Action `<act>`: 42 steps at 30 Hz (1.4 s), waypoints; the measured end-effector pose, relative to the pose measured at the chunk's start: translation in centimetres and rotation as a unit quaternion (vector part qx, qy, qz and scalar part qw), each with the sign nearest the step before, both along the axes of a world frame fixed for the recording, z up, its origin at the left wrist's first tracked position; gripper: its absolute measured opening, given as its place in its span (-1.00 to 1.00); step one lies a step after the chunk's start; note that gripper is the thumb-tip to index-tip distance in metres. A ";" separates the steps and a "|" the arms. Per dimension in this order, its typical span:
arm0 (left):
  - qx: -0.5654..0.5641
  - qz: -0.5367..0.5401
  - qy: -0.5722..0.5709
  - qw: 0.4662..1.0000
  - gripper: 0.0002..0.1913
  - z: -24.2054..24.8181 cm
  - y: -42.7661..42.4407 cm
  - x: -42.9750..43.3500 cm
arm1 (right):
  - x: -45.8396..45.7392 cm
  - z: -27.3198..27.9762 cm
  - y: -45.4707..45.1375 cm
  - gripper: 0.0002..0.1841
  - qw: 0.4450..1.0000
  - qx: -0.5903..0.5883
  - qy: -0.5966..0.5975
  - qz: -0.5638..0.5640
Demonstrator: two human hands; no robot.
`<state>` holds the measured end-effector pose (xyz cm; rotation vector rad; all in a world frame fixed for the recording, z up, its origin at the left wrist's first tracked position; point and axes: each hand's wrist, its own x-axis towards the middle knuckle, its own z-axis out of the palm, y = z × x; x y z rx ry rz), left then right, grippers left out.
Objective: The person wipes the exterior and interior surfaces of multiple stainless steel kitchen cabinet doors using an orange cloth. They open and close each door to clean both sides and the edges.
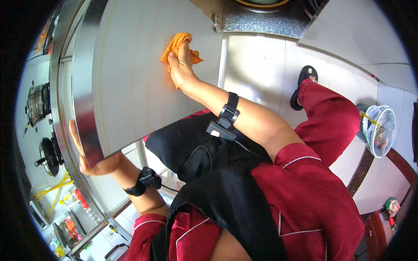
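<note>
My right hand (183, 67) presses a bunched orange cloth (179, 39) flat against the inner face of an open cabinet door (137, 75). The thumb lies over the cloth, which spreads out around the fingers. Down at the lower left, my left hand (103, 164) holds the door by its metal-trimmed edge (85, 130). Some of its fingers are hidden behind the panel. A metal hinge (214, 22) joins the door to the cabinet at the top. Inside that cabinet, a shiny speckled base (264, 24) carries round cookware (263, 4), partly cut off by the frame.
Along the left runs a counter with a steel edge (58, 107), a steel pot (36, 101) and a black pan (49, 156). A lined waste bin (382, 130) stands by my knee at right. Another cabinet door (359, 29) is at upper right, above the tiled floor (258, 71).
</note>
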<state>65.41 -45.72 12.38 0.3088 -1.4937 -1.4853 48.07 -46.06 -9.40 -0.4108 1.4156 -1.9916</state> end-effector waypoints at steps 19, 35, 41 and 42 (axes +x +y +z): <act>-0.064 0.297 -0.076 0.950 -0.11 -0.2 0.4 0.3 | -1.2 -11.6 0.7 -0.33 0.962 0.023 -0.267 0.044; -0.158 0.357 -0.115 0.913 -0.37 0.4 -1.5 6.2 | -10.5 -26.0 -6.1 -0.46 0.947 0.196 -0.253 0.000; -0.287 0.465 -0.218 0.809 -0.53 0.2 -0.9 6.7 | -13.5 -27.7 -6.3 -0.46 0.971 0.079 -0.222 -0.030; -0.324 0.479 -0.243 0.779 -0.55 0.3 -0.9 6.9 | -13.8 -27.4 -6.1 -0.50 0.961 0.127 -0.246 0.002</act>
